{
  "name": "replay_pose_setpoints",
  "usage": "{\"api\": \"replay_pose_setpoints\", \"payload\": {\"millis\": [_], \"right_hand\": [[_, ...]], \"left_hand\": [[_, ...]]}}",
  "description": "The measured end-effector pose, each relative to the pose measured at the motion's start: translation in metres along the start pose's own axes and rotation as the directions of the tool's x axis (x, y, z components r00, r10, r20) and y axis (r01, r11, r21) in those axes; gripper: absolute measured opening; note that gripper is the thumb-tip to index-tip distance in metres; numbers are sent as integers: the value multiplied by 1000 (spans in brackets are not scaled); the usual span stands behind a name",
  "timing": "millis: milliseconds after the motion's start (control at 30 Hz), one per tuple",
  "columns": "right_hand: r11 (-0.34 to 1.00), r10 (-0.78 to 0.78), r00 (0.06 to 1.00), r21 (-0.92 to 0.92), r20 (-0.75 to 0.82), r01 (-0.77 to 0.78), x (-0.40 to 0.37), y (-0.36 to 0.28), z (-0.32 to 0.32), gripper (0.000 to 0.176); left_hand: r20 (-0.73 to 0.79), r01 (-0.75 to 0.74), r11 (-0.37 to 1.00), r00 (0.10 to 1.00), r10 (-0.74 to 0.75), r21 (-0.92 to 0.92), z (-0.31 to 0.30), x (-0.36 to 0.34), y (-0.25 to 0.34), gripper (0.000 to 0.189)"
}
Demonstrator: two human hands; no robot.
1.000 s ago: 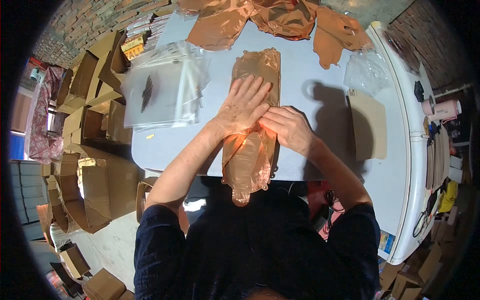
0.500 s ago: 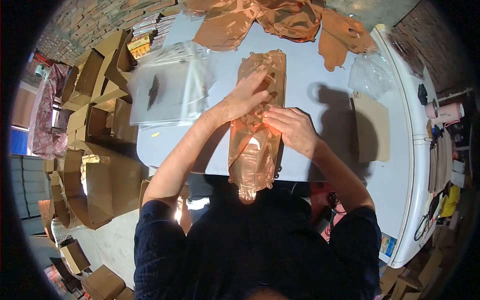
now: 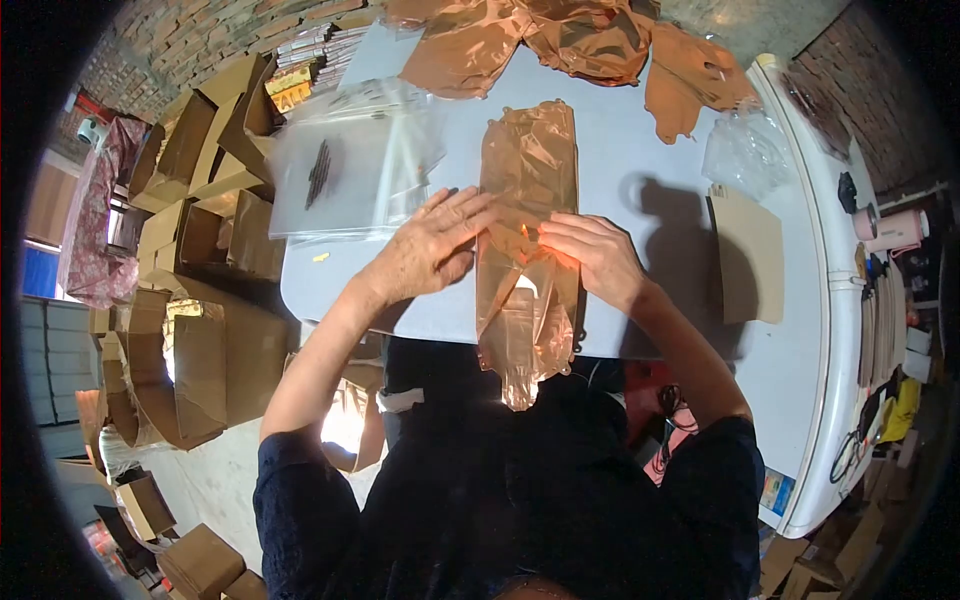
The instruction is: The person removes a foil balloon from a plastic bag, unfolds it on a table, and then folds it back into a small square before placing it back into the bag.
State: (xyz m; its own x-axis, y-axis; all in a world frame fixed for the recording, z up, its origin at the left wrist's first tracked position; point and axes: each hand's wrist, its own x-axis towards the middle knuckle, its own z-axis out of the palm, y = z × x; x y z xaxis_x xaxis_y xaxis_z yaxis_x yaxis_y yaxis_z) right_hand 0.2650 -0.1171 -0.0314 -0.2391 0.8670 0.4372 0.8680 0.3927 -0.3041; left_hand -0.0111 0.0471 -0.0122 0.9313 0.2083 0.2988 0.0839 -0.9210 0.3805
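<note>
A folded rose-gold foil balloon (image 3: 530,160) lies lengthwise on the white table (image 3: 625,130), its narrow tail hanging over the front edge towards my body. My left hand (image 3: 432,243) is at the balloon's left edge, fingers stretched out and fingertips at the foil. On the right side, my right hand (image 3: 597,255) lies with its fingers extended flat on the foil near the middle. Neither hand grips anything. Left of the balloon is a stack of clear plastic bags (image 3: 345,185).
More rose-gold foil balloons (image 3: 590,45) lie at the far edge. A crumpled clear plastic bag (image 3: 745,150) and a brown cardboard sheet (image 3: 748,250) are on the right. Open cardboard boxes (image 3: 215,350) crowd the left side. A small yellow scrap (image 3: 321,258) sits near the left corner.
My left hand has moved off the balloon's upper middle, down and left to its left edge. My right hand stays at nearly the same spot on the foil.
</note>
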Motion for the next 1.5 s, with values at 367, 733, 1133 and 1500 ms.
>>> {"api": "replay_pose_setpoints", "payload": {"millis": [367,733,1133,1500], "right_hand": [[998,-10,1000,65,-17,11,-12,-20,-10,29],[991,-18,996,131,82,7,-12,-12,-12,30],[974,37,998,223,42,-45,-11,9,-9,34],[449,630,728,639,270,-625,16,31,-2,27]], "left_hand": [[-109,-20,1000,994,20,0,32,-5,36,58],[-67,-67,998,995,68,23,45,6,30,61],[-34,56,981,997,-64,-184,36,13,26,63],[244,576,564,795,-556,-591,19,34,11,67]]}}
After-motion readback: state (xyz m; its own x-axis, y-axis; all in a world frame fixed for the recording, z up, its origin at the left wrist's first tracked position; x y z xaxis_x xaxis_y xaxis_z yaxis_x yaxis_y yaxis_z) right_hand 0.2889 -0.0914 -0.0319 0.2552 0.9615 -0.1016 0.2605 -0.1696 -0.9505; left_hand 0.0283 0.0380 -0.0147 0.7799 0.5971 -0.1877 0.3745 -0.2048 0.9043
